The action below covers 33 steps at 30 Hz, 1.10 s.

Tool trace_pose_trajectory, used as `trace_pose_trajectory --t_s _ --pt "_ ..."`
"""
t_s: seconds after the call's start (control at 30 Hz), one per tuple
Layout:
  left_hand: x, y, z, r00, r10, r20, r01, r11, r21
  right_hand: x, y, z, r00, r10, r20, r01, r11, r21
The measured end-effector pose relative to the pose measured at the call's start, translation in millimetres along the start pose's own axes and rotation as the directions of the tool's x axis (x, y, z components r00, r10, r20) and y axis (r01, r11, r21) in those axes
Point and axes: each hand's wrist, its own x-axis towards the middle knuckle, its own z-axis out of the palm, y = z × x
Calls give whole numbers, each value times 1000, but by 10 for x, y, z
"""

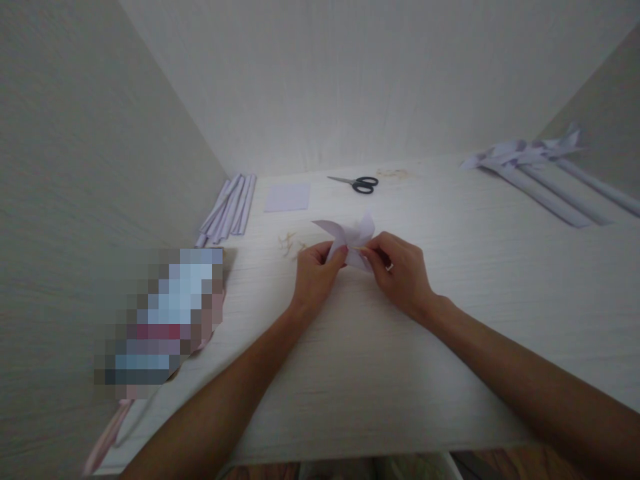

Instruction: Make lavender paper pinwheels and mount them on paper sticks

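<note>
A white paper pinwheel (353, 235) with curled blades is held over the middle of the table. My left hand (319, 270) is closed on its left side, with the thumb pressed near the centre. My right hand (400, 270), wearing a ring, pinches a thin tan strip (357, 249) against the pinwheel's centre; whether it also grips the paper I cannot tell. Just behind my left hand lie several thin tan pieces (287, 244). Farther back are a flat square of pale paper (287, 197) and scissors (358, 184) with black handles.
Several rolled paper tubes (229, 208) lie at the back left. At the right, paper pinwheels on tube handles (537, 190) are stacked. More tan pieces (396, 174) sit beside the scissors. A blurred-out object (173, 313) occupies the left edge. Walls enclose the table's (320, 373) back and sides.
</note>
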Motion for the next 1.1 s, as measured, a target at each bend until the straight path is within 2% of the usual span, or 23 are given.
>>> trace_pose_trajectory --t_s 0.43,0.57,0.7,0.9,1.1 --pt "-10 -5 -9 999 52 8 -53 993 104 11 -1 -7 999 33 0 -33 999 17" --pt "-45 50 0 994 106 -5 -103 972 211 15 -1 -28 998 24 62 -22 999 -26" --pt "-69 75 11 989 145 -13 -135 949 286 17 -19 -55 996 -16 93 24 996 -87" --pt "-57 50 15 990 136 -45 -116 943 313 14 -58 -84 980 -126 154 151 976 -158" --pt "-65 73 10 989 139 -40 -116 928 355 42 -71 -63 992 -50 113 73 975 -210"
